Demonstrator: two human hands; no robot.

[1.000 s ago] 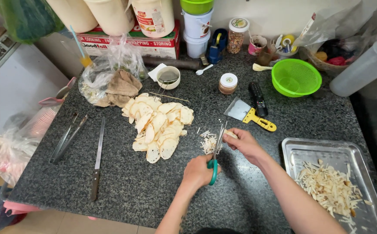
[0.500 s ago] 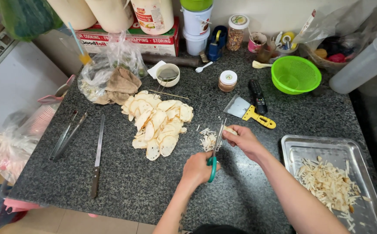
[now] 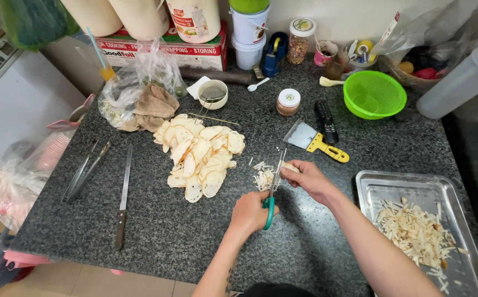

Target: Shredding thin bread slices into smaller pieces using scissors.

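My left hand (image 3: 250, 212) grips green-handled scissors (image 3: 272, 190) whose blades point away from me. My right hand (image 3: 308, 180) pinches a pale slice (image 3: 289, 166) against the blades. Just left of the blades lies a small heap of cut strips (image 3: 262, 177). A large pile of pale round slices (image 3: 200, 154) lies further left on the dark granite counter (image 3: 195, 231). At the right a metal tray (image 3: 368, 187) holds more cut strips (image 3: 415, 231).
A long knife (image 3: 123, 198) and metal tongs (image 3: 85, 170) lie at the left. A yellow-handled scraper (image 3: 316, 140), a remote (image 3: 327, 121), a green colander (image 3: 374, 94), a small jar (image 3: 289, 102), a bowl (image 3: 213, 93) and a plastic bag (image 3: 134, 93) stand behind.
Both hands and the scissors stay over the same spot near the cut strips; the view has shifted slightly. Nothing else has moved.
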